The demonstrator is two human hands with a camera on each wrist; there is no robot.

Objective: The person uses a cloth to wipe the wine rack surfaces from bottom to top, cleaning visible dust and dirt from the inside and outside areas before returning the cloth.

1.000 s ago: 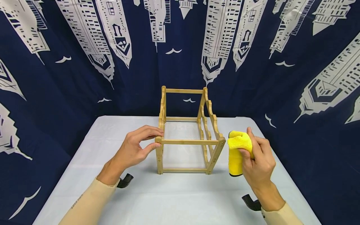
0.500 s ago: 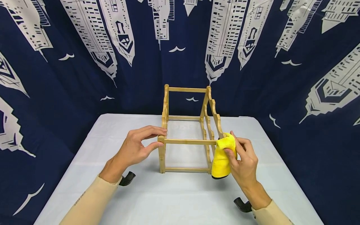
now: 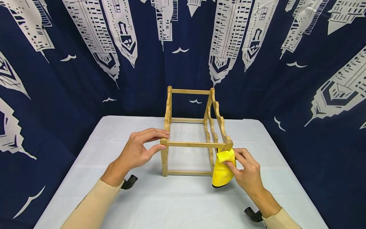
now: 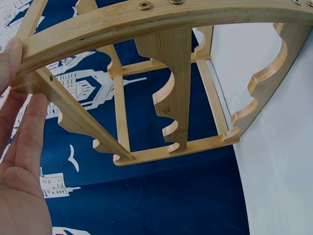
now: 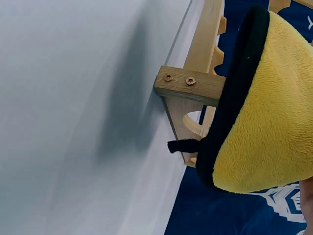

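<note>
A light wooden rack [image 3: 194, 144] with scalloped side rails stands on the table. The left hand [image 3: 140, 149] grips its near left top corner between thumb and fingers; the left wrist view shows the fingers [image 4: 30, 132] by that corner. In the right hand [image 3: 248, 173] is a yellow cloth [image 3: 223, 171] with a dark edge, pinched and wrapped against the near right post just below the top corner. The cloth hides most of that post in the head view. Seen from the right wrist, the cloth [image 5: 274, 112] covers part of the rack's screwed post [image 5: 188, 83], and the hand is nearly all hidden.
A white cloth-covered table [image 3: 171, 203] lies under the rack. Behind and around it hangs a dark blue curtain [image 3: 143, 101] printed with white buildings and birds. Black curved pieces [image 3: 130, 182] sit at both wrists.
The right hand has brought the yellow cloth leftward onto the rack's near right corner, then slid it down the post, uncovering the top corner. The left hand keeps its grip.
</note>
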